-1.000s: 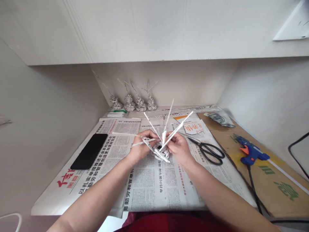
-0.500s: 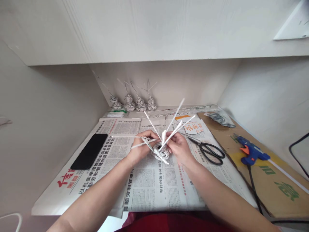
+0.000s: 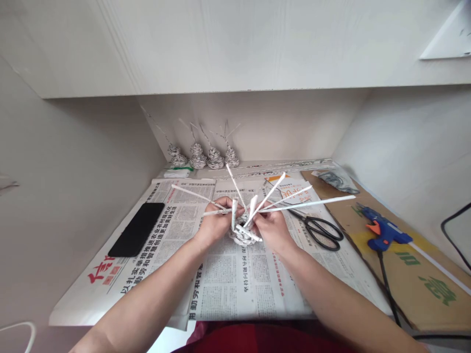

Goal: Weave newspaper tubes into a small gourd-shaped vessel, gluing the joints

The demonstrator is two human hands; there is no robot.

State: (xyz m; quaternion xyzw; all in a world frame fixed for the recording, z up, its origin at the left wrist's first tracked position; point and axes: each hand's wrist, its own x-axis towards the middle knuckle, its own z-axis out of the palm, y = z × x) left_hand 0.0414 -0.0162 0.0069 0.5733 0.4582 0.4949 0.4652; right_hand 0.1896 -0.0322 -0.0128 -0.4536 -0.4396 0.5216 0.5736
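The woven piece (image 3: 240, 238) sits between left hand (image 3: 216, 224) and right hand (image 3: 272, 228), which pinch its strips (image 3: 312, 203).

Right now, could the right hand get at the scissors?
Probably yes: the scissors lie near the right hand, handles uncovered. It would likely have to let go of the woven paper first, and one paper stick partly crosses the scissors in this view.

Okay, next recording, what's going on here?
A person's left hand and right hand hold a small woven paper piece from either side, over spread newspaper. Its loose strips fan out in several directions. Four similar woven pieces stand in a row at the back. Black-handled scissors and a blue glue gun lie off to the right, untouched.
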